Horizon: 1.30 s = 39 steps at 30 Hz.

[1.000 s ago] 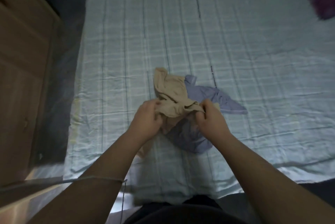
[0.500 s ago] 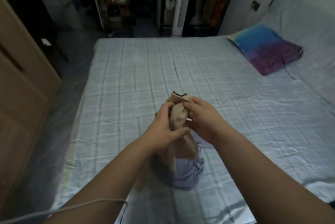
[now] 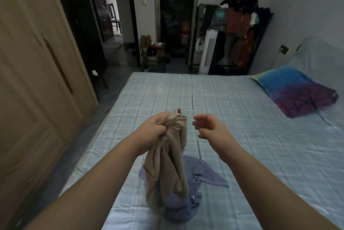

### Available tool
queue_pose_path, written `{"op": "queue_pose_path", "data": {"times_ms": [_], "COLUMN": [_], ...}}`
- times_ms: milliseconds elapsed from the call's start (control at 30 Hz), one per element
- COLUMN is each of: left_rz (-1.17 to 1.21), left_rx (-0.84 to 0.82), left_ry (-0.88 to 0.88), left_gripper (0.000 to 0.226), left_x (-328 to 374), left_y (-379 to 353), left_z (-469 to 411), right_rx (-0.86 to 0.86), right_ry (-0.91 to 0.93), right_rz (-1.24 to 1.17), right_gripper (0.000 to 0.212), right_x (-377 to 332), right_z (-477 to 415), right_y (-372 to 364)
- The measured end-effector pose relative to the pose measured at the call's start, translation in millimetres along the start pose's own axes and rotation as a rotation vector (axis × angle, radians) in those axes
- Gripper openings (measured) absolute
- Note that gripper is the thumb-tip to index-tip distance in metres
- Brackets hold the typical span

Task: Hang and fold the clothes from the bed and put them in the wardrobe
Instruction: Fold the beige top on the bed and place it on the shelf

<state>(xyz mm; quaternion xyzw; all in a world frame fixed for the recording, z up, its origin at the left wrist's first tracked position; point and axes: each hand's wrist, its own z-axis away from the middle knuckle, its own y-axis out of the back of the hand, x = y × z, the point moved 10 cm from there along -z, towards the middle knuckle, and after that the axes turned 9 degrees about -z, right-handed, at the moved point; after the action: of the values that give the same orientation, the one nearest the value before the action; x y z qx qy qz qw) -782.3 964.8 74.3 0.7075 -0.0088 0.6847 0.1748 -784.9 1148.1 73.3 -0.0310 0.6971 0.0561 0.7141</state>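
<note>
Over the bed (image 3: 242,118), the left hand (image 3: 154,127) grips the bunched beige garment (image 3: 167,164), lifted above the lavender garment (image 3: 195,177); the right hand (image 3: 208,127) hovers loosely spread, empty. Sorting step, I'd say: next, catch the free edge and shake it out.

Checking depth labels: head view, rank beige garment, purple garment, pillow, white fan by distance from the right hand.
1. beige garment, just left of the right hand, gripped by the left hand.
2. purple garment, on the bed below the hand.
3. pillow, far right on the bed.
4. white fan, on the floor beyond the bed's far edge.
</note>
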Motion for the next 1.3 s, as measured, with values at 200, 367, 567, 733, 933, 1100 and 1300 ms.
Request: {"op": "queue_pose_path", "data": {"times_ms": [200,367,567,733,933,1100,1300], "left_rz": [0.045,-0.033,-0.307,-0.729,-0.869,-1.096,-1.161], "left_rx": [-0.032,-0.06,-0.017,-0.046,-0.001,-0.019,0.236], "left_ry": [0.009,0.004,0.019,0.081,0.055,0.049,-0.061], "left_gripper": [0.054,0.048,0.054,0.065,0.048,0.032,0.021], "left_x": [40.2,72.1,92.4,94.3,105.2,105.7,116.9], "left_y": [-30.7,-36.8,-14.8,-6.8,6.3,27.4,35.2], "left_z": [16.4,39.5,56.6,77.5,113.8,135.5,144.9], "right_rx": [-0.415,-0.525,-0.285,-0.123,-0.014,0.156,0.248], "right_ry": [0.007,-0.03,0.164,0.297,0.313,0.415,0.434], "right_rz": [0.035,0.014,0.062,0.177,0.359,0.501,0.602], "right_gripper": [0.059,0.036,0.024,0.012,0.008,0.02,0.021], "right_x": [7.3,4.1,-44.6,-95.2,-116.2,-145.0,-160.8], "right_z": [33.8,51.5,57.0,68.0,103.5,142.6,178.3], "right_y": [-9.3,-9.3,34.8,83.6,90.7,80.1,84.8]}}
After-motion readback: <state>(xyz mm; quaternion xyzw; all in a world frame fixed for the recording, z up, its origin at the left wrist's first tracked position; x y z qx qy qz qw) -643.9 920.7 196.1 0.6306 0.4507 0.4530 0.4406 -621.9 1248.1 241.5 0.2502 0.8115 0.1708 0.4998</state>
